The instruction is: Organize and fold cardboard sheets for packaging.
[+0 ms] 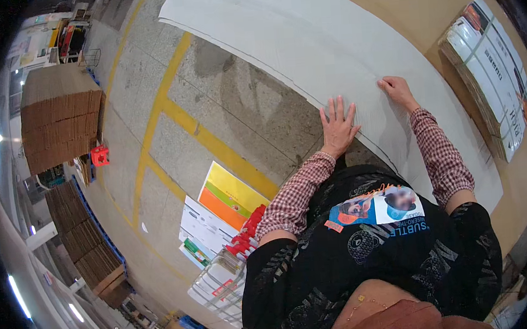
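The tan bench (420, 7) in front of you is the largest thing here. Your long white sheet (304, 45) lies along its left side, hiding that edge and bordering the open floor (253, 110). Its long axis runs from the far left end down to the near right, beside your body; bowed edges are probably lens bend. It is plain, so no front or back shows. Toward the bench's right edge sits a strapped bundle (493, 78), apart from your sheet.

Your left hand (337, 132) is released, palm down, fingers spread across the sheet's left edge. Your right hand (398, 92) is curled into a loose fist on the sheet's surface; whether it hides anything small, you can't tell from here.

You seem to be steadying and smoothing. Next probably calls for keeping the left palm planted while the right presses along the long axis.
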A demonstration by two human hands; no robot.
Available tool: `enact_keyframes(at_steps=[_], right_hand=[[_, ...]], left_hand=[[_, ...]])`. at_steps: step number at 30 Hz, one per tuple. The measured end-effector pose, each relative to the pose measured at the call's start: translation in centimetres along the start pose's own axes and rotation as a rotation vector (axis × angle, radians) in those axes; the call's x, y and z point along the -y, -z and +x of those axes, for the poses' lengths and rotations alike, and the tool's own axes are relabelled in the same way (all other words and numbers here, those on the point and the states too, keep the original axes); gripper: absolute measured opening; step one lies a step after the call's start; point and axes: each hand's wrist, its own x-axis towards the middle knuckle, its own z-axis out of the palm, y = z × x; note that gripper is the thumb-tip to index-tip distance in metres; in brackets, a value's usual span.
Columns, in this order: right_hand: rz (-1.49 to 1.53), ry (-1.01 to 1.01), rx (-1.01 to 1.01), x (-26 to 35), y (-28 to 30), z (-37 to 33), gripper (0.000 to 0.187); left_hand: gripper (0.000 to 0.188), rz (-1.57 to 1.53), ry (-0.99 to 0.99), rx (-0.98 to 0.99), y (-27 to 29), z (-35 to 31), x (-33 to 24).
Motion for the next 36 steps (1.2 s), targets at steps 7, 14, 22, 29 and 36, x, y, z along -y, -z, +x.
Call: enact_keyframes(at_steps=[7,14,22,29,36], right_hand=[[0.011,0.013,-0.048,-0.1,-0.3,-0.3,0.034],[-0.017,-0.044,-0.094,-0.2,-0.4,-0.2,0.030],[0.111,0.197,-0.251,3.6,1.0,1.4,0.008],[-0.023,0.273,0.014,4.1,1.9,3.2,0.011],[0.211,-0.004,0.165,4.4,1.4,3.2,0.019]], left_hand=[[0.065,0.003,-0.005,0.033,-0.1,0.5,-0.1],[0.068,0.022,-0.014,0.027,-0.2,1.0,-0.2],[0.071,0.024,-0.071,0.026,0.8,0.7,1.1],[0.068,0.046,-0.146,0.014,1.5,0.2,1.7],[0.067,0.044,-0.147,0.021,1.8,-0.4,2.1]])
